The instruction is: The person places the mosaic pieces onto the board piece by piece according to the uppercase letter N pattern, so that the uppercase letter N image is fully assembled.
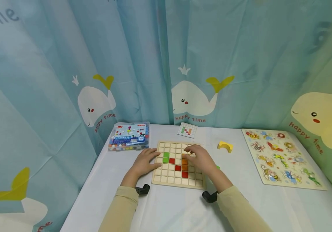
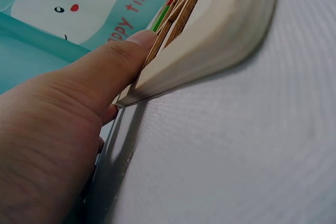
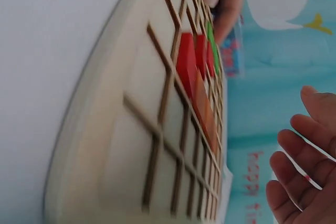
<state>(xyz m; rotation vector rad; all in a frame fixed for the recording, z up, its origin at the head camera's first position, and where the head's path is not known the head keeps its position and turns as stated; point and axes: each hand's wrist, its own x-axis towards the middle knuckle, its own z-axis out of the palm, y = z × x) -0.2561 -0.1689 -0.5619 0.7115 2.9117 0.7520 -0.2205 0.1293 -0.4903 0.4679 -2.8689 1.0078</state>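
A square wooden grid board [image 1: 166,182] lies on the white table. Seated in its cells are green tiles [image 1: 166,154], red tiles [image 1: 178,168] and a column of orange tiles [image 1: 185,168]. My left hand [image 1: 144,161] touches the board's left edge with fingers extended; in the left wrist view its thumb [image 2: 118,56] presses on the rim. Over the upper right part of the board hovers my right hand [image 1: 201,158], partly covering the cells there. Its fingers [image 3: 294,156] are loosely bent, apart from the tiles and holding nothing.
Behind the board lies a small pattern card [image 1: 187,130]. A clear box of coloured beads [image 1: 129,137] is at back left. A yellow arch block [image 1: 225,146] and a picture puzzle board [image 1: 285,161] lie to the right. Beside my right wrist a green piece [image 1: 217,167] peeks out.
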